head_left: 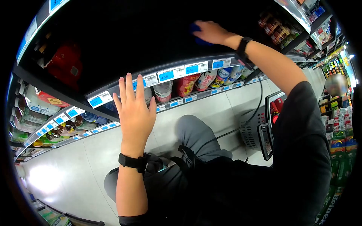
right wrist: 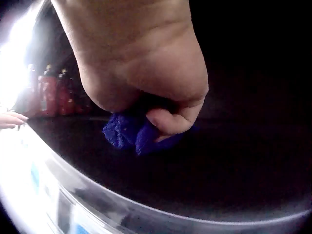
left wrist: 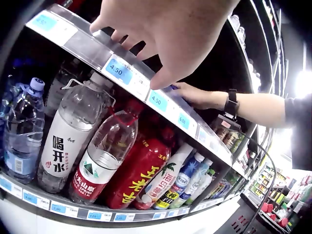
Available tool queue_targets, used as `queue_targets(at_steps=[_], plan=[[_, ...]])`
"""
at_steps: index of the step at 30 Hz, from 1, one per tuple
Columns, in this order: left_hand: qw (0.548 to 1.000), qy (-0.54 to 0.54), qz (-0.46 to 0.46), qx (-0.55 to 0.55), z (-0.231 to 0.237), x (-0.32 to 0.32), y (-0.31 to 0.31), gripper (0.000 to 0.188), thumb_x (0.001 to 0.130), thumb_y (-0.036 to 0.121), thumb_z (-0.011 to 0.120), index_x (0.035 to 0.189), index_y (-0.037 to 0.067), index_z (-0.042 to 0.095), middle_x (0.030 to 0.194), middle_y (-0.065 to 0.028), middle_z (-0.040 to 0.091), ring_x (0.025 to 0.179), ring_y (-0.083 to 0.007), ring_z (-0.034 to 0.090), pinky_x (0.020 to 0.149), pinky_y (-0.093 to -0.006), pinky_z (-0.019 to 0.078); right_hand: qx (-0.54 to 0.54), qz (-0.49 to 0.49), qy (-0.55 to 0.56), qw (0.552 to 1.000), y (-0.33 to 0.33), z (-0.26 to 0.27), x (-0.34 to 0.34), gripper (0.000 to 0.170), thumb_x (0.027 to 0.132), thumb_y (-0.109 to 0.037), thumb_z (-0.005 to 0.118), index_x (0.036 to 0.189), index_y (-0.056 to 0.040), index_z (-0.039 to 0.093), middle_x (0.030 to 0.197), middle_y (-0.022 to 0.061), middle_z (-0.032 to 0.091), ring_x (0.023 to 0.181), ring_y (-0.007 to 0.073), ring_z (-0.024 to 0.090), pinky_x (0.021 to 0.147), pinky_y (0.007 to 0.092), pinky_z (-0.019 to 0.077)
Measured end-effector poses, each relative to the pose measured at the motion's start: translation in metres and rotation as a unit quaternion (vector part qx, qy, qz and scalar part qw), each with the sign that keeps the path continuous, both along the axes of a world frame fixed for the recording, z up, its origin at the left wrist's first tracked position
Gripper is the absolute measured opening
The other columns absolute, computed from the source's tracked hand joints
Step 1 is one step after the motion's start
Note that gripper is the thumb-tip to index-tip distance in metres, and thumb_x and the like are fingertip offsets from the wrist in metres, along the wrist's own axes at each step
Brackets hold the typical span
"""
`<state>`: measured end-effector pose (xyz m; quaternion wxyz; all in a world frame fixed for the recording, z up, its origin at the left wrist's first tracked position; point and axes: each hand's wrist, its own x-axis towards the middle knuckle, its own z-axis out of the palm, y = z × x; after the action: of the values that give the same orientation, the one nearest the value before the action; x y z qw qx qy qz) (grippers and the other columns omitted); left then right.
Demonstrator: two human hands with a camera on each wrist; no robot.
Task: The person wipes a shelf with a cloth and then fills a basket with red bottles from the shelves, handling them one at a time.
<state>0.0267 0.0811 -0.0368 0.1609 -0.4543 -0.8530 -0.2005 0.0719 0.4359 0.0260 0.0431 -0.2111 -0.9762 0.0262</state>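
A crumpled blue cloth (right wrist: 122, 131) lies bunched under my right hand (right wrist: 146, 73), whose fingers curl round it against the dark shelf (right wrist: 234, 170). In the head view my right hand (head_left: 213, 33) reaches well into that shelf, with only a bit of the cloth (head_left: 195, 29) showing. My left hand (head_left: 135, 103) is spread with straight fingers, its fingertips at the shelf's front edge over the price labels (head_left: 166, 76). Seen from the left wrist, the left hand (left wrist: 165, 34) holds nothing, and its thumb comes down beside a 4.50 label (left wrist: 119, 70).
Below stand large water bottles (left wrist: 63, 141), red bottles (left wrist: 139, 170) and several cans. Red packages (head_left: 66, 64) sit at the shelf's left end. A grey basket (head_left: 252, 130) with red items stands on the floor at right. A black cable (head_left: 241, 128) runs from my right wrist across my lap.
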Motion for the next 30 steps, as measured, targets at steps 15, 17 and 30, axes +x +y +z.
queue_targets(at_steps=[15, 17, 30], plan=[[0.998, 0.055, 0.04, 0.008, 0.004, 0.001, 0.01, 0.058, 0.082, 0.019, 0.069, 0.133, 0.0, 0.05, 0.131, -0.0191, 0.05, 0.129, -0.0359, 0.042, 0.106, -0.0548, 0.0357, -0.251, 0.061, 0.188, 0.948, -0.037, 0.023, -0.02, 0.061, 0.087, -0.046, 0.067, 0.134, -0.0102, 0.049, 0.115, 0.0192, 0.062, 0.095, 0.0312, 0.068, 0.056, 0.0299, 0.0611], [0.998, 0.05, 0.04, 0.009, 0.004, 0.0, 0.008, 0.058, 0.082, 0.02, 0.069, 0.133, -0.001, 0.05, 0.132, -0.0193, 0.05, 0.13, -0.0362, 0.041, 0.105, -0.0558, 0.0357, -0.115, -0.027, 0.155, 0.981, 0.016, 0.025, 0.024, 0.054, 0.088, -0.044, 0.065, 0.131, -0.0153, 0.05, 0.112, 0.0161, 0.064, 0.095, 0.0299, 0.068, 0.055, 0.0298, 0.0606], [0.998, 0.048, 0.036, -0.007, 0.008, 0.004, 0.015, 0.059, 0.082, 0.019, 0.069, 0.133, -0.003, 0.049, 0.133, -0.0228, 0.048, 0.13, -0.0386, 0.041, 0.108, -0.0513, 0.0347, -0.018, -0.139, -0.013, 0.99, 0.033, 0.01, 0.104, 0.061, 0.094, -0.039, 0.053, 0.136, 0.0019, 0.04, 0.118, 0.0321, 0.059, 0.107, 0.0425, 0.062, 0.092, 0.0448, 0.05]])
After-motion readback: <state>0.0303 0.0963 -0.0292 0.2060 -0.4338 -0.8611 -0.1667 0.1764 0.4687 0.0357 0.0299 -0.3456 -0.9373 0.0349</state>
